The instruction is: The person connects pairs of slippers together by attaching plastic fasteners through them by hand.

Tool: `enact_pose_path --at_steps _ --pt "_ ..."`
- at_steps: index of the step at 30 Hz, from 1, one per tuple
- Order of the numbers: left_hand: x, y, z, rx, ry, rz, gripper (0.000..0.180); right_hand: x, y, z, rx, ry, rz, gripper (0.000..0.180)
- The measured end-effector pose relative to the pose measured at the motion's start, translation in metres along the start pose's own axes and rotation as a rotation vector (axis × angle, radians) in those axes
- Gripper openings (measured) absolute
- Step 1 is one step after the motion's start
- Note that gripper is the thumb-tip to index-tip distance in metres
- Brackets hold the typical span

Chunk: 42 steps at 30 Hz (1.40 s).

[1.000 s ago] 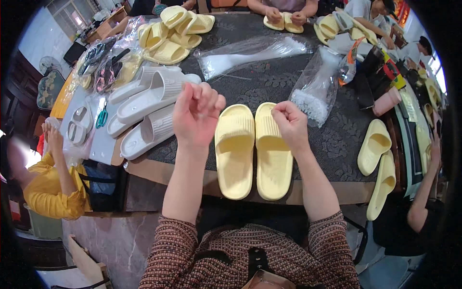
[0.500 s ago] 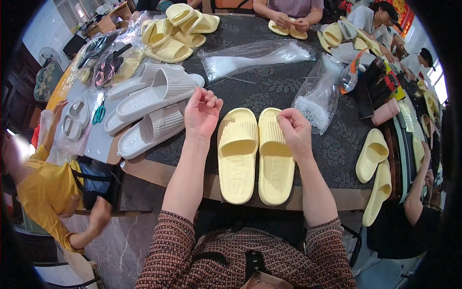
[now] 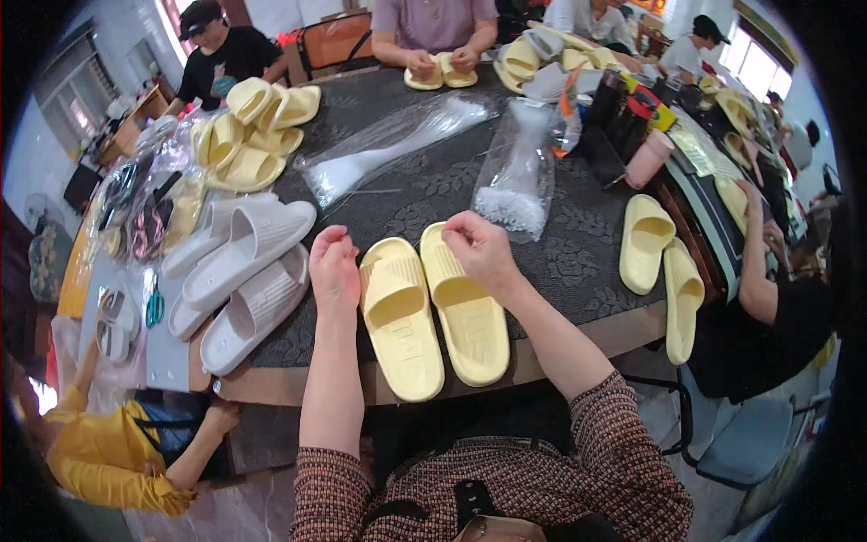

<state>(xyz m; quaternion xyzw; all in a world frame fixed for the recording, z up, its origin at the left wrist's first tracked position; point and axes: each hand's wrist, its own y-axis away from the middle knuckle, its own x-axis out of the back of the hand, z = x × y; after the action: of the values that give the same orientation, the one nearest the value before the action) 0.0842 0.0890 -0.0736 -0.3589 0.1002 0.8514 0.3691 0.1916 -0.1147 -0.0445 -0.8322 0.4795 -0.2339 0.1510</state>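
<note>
A pair of pale yellow slide slippers lies side by side at the table's near edge, toes pointing away from me. Just left of the left slipper's strap, my left hand is raised with its fingers curled in. My right hand is closed in a pinch above the toe of the right slipper, partly covering its strap. Whatever either hand's fingertips hold, if anything, is too small or hidden to make out. Beyond the hands lie two clear bags of thin white plastic strands.
Grey slippers are stacked at left, with yellow slippers piled behind. Teal scissors lie farther left. Two yellow slippers rest at the right edge, near a pink cup. A co-worker's hands handle yellow slippers across the table.
The whole view has shifted and turned, so most table items appear farther left. My hands stay beside the slipper pair, both still curled closed. The yellow-sleeved co-worker's arm has moved.
</note>
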Motion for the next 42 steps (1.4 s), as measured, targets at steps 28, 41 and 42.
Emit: enact_pose_path --at_steps 28,41,42 --pt "-0.001 0.003 0.006 0.086 -0.108 0.123 0.018 0.002 0.063 -0.065 0.293 0.673 -0.468 0.039" --pt "0.003 -0.006 0.01 0.083 -0.108 0.001 0.015 -0.011 0.057 -0.052 0.407 0.796 -0.397 0.028" --pt "-0.001 -0.006 0.009 0.08 -0.113 0.037 0.015 -0.01 0.056 -0.051 0.411 0.822 -0.407 0.025"
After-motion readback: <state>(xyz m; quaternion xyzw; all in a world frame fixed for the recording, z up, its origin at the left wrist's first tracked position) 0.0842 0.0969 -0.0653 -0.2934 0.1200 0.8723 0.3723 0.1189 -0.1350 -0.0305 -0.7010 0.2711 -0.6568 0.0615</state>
